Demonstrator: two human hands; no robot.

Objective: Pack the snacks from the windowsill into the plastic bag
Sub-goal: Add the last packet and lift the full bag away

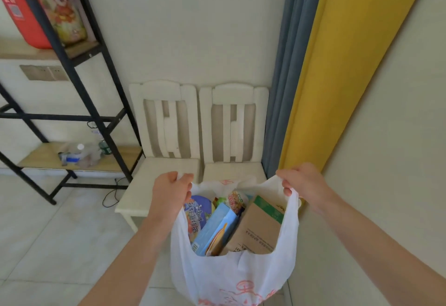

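Note:
A white plastic bag [231, 274] with red print hangs in front of me, held up off the floor with its mouth spread wide. My left hand [172, 191] grips its left handle and my right hand [303, 181] grips its right handle. Inside stand a brown cardboard box with a green top [259, 228], a light blue box [217, 229], a round blue-lidded noodle cup [198, 211] and a small colourful packet [237, 200]. The windowsill is not in view.
Two white wooden chairs [166, 168] [233, 170] stand against the wall just beyond the bag. A black metal shelf rack [79, 103] with bottles is at the left. Grey and yellow curtains [337, 64] hang at the right. Pale floor tiles [60, 233] lie at lower left.

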